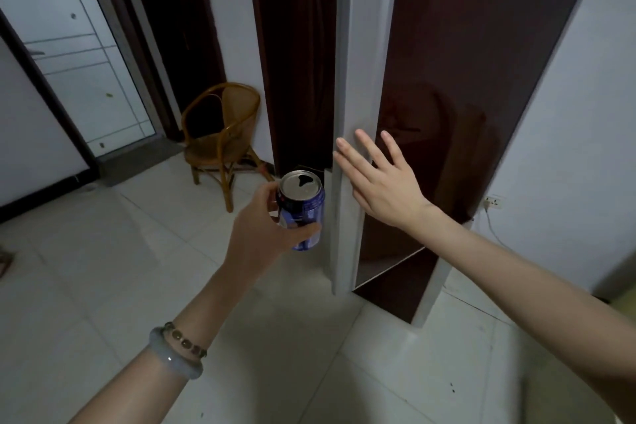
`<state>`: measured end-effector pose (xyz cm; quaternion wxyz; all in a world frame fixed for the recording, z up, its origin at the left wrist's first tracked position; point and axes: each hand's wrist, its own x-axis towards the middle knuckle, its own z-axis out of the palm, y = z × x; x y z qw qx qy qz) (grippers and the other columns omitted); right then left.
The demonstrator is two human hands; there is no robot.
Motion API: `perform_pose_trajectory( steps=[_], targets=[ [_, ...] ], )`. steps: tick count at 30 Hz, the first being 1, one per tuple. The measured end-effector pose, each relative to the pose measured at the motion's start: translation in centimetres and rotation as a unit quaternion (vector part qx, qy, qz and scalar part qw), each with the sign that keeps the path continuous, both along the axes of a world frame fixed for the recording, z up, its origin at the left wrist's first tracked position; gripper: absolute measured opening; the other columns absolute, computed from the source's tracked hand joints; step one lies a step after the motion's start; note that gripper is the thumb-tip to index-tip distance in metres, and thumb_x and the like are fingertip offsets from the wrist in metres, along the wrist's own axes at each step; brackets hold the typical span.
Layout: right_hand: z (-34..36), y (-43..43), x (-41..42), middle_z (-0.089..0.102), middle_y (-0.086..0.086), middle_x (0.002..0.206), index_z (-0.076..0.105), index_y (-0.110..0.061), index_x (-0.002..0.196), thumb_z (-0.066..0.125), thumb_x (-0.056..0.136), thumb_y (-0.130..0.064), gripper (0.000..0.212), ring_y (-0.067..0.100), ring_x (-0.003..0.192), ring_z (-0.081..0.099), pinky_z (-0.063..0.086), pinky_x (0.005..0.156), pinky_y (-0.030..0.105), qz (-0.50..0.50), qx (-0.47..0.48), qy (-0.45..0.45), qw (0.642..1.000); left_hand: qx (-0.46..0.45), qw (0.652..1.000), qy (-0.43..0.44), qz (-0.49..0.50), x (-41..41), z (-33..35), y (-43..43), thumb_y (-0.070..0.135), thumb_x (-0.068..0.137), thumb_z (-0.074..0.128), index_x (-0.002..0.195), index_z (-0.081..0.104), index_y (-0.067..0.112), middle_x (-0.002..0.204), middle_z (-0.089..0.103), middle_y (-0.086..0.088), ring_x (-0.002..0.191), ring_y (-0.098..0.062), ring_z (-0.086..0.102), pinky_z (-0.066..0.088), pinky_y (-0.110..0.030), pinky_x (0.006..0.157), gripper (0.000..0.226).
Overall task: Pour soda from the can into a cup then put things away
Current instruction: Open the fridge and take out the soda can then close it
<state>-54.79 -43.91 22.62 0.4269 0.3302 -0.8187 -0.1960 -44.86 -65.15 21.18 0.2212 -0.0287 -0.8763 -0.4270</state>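
A blue soda can (306, 206) with its top opened stands upright in my left hand (265, 231), which grips it from the left side at about waist height. The can is just left of the white edge of a tall dark-fronted fridge door (354, 107). My right hand (375, 179) is open with fingers spread, its fingertips resting on that white edge and the palm over the dark glossy front (457, 79). No cup is in view.
A rattan chair (220, 134) stands against the wall to the left of the fridge. A white door (75, 55) is at far left. A wall socket with a cable (494, 201) is at right. Pale floor tiles (172, 268) spread below.
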Motion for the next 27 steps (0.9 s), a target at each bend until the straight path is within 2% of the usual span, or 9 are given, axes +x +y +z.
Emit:
perform_pose_trajectory(
  steps=[5, 9, 16, 19, 23, 27],
  targets=[
    [0.1, -3.8, -4.3, 0.03, 0.008, 0.152, 0.036, -0.011, 0.143, 0.041, 0.09, -0.029, 0.057, 0.033, 0.14, 0.026, 0.017, 0.111, 0.054, -0.009, 0.0, 0.02, 1.0, 0.019, 1.0, 0.014, 0.004, -3.6, -0.2, -3.2, 0.027, 0.06, 0.086, 0.118, 0.052, 0.013, 0.11, 0.061, 0.003, 0.096, -0.011, 0.058, 0.053, -0.032, 0.084, 0.069],
    [-0.3, -6.2, -8.3, 0.031, 0.008, 0.152, 0.037, -0.01, 0.142, 0.04, 0.092, -0.028, 0.054, 0.032, 0.14, 0.026, 0.018, 0.112, 0.053, -0.002, -0.013, 0.025, 1.0, 0.042, 0.999, 0.018, 0.009, -7.2, -0.4, -5.0, 0.027, 0.059, 0.086, 0.114, 0.052, 0.015, 0.102, 0.058, 0.011, 0.092, -0.007, 0.058, 0.052, -0.024, 0.079, 0.066],
    [-0.9, -9.8, -16.3, 0.036, 0.011, 0.149, 0.044, -0.007, 0.137, 0.038, 0.095, -0.027, 0.048, 0.033, 0.138, 0.03, 0.017, 0.111, 0.055, 0.014, -0.037, 0.057, 0.998, 0.04, 0.999, 0.023, -0.006, -16.2, -0.6, -8.5, 0.025, 0.059, 0.087, 0.114, 0.052, 0.015, 0.099, 0.055, 0.015, 0.086, 0.003, 0.054, 0.046, -0.01, 0.073, 0.065],
    [-0.9, -11.1, -19.7, 0.037, 0.011, 0.148, 0.047, -0.006, 0.135, 0.036, 0.095, -0.027, 0.046, 0.033, 0.138, 0.031, 0.016, 0.111, 0.054, 0.015, -0.041, 0.065, 0.997, 0.024, 0.999, 0.033, -0.017, -20.4, -0.7, -9.7, 0.024, 0.058, 0.088, 0.114, 0.054, 0.012, 0.099, 0.055, 0.014, 0.088, -0.003, 0.056, 0.046, -0.008, 0.071, 0.066],
    [-0.7, -12.0, -24.0, 0.035, 0.014, 0.148, 0.047, -0.006, 0.135, 0.037, 0.094, -0.028, 0.048, 0.034, 0.138, 0.029, 0.016, 0.111, 0.055, 0.012, -0.038, 0.055, 0.998, 0.018, 0.999, 0.029, -0.023, -25.6, -0.3, -10.6, 0.024, 0.059, 0.087, 0.114, 0.053, 0.014, 0.099, 0.054, 0.014, 0.089, -0.002, 0.053, 0.042, -0.003, 0.067, 0.066],
    [-0.9, -12.5, -28.1, 0.031, 0.017, 0.15, 0.044, -0.008, 0.138, 0.039, 0.092, -0.028, 0.051, 0.032, 0.14, 0.025, 0.012, 0.113, 0.054, -0.008, -0.041, 0.042, 0.998, 0.026, 0.999, 0.02, -0.032, -30.0, -0.4, -11.2, 0.02, 0.059, 0.087, 0.113, 0.053, 0.011, 0.093, 0.048, 0.026, 0.084, 0.001, 0.05, 0.04, -0.001, 0.068, 0.064]
  ],
)
